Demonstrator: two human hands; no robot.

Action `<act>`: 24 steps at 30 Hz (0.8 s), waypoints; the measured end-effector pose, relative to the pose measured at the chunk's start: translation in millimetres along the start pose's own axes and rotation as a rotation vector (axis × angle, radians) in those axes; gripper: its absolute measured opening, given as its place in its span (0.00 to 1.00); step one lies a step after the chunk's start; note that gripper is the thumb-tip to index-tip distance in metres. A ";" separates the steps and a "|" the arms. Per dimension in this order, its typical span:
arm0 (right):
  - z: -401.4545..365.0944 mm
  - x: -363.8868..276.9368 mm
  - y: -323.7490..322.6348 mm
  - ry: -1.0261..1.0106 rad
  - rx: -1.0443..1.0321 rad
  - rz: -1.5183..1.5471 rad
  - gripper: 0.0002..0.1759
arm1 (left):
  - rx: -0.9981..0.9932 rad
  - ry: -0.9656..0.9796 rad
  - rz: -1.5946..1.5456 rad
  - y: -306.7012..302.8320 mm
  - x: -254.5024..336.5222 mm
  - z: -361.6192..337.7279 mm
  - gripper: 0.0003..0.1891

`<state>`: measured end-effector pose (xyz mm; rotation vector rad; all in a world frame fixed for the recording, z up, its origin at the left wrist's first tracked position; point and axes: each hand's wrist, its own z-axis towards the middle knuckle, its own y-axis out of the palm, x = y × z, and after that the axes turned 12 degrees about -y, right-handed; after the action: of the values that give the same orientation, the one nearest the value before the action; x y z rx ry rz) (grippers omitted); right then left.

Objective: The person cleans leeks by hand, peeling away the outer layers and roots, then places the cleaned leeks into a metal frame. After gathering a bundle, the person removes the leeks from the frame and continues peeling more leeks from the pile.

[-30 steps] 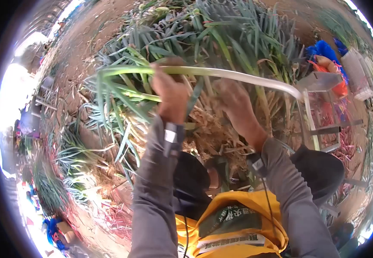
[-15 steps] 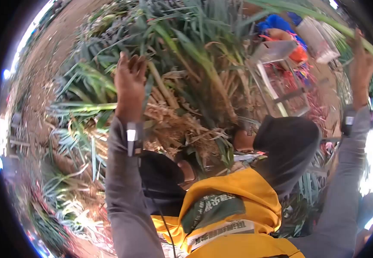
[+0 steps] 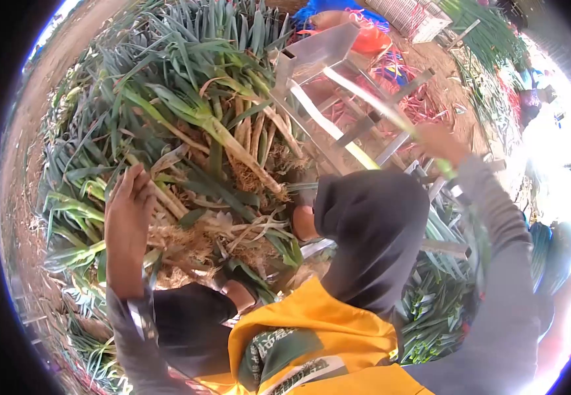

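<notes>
My right hand [image 3: 438, 143] is closed around a leek, whose pale stalk [image 3: 371, 100] points up and left over a metal stand [image 3: 354, 135]. A bit of its green part shows just below the fist; motion blurs this area. My left hand [image 3: 127, 227] is open and holds nothing I can see. Its fingers are stretched out just above the near edge of a large pile of leeks [image 3: 167, 105]. Several leeks with dry, hairy roots [image 3: 193, 240] lie beside that hand, close to my feet.
Pink and red strips [image 3: 423, 108] litter the ground behind the stand. A white crate [image 3: 410, 16] stands at the far end, near a blue and orange bundle [image 3: 364, 36]. Cut green leaves [image 3: 430, 316] lie to the right of my knee [image 3: 377, 224].
My right hand has come down and inward with the leek, from the far right to near the metal stand. The view has turned, and my left hand stays open by the pile.
</notes>
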<state>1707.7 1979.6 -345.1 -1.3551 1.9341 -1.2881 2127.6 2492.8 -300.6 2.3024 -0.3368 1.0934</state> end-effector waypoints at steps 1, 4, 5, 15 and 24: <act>21.9 -5.6 30.5 -0.094 0.124 0.041 0.15 | 0.014 -0.012 0.025 3.4 -0.7 -2.6 0.18; 84.7 -29.2 87.7 -0.184 0.130 0.307 0.17 | 0.118 -0.002 0.052 8.1 -12.5 7.6 0.17; 91.9 -38.6 86.8 -0.175 0.122 0.308 0.17 | 0.072 -0.038 0.109 -6.2 -19.6 17.1 0.17; 65.3 -49.7 63.1 -0.344 0.018 0.406 0.12 | 0.027 -0.155 0.801 46.6 -94.0 109.8 0.13; 65.4 -51.9 99.3 -0.357 0.125 0.754 0.19 | -0.241 -0.095 0.455 197.0 -190.3 219.7 0.15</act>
<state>1732.3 2005.9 -469.8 -0.6186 1.7977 -0.7210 2057.4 2201.8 -484.1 2.1148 -1.0113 1.0800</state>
